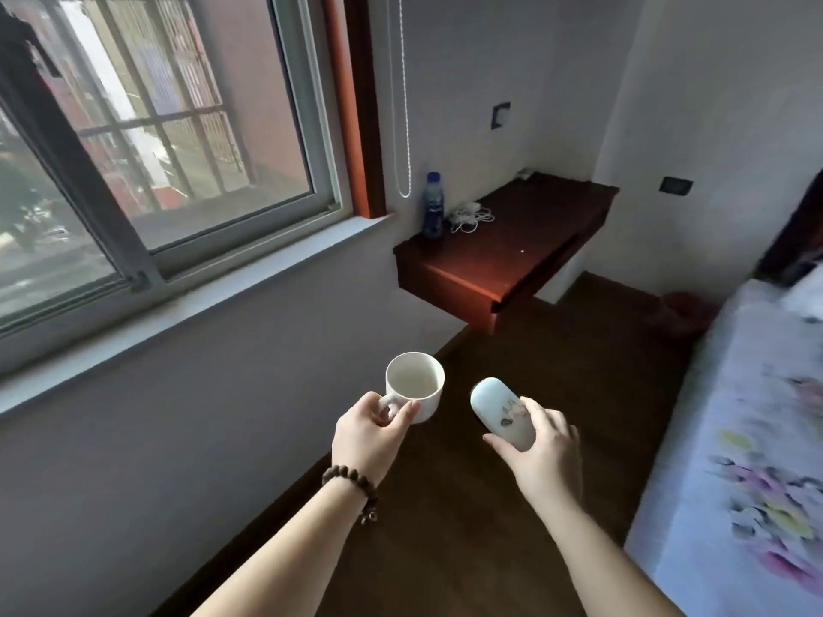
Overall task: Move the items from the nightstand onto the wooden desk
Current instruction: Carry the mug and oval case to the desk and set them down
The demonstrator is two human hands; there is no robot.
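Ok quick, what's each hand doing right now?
Left hand: holding the white mug by its handle.
Right hand: holding the pale oval case.

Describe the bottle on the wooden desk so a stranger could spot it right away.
Find the window; just past its right end a dark red-brown wooden desk juts from the wall. The water bottle stands upright at the desk's back left corner, against the wall. It is clear plastic with a blue cap and blue label, unlike the tangled white cable lying beside it.
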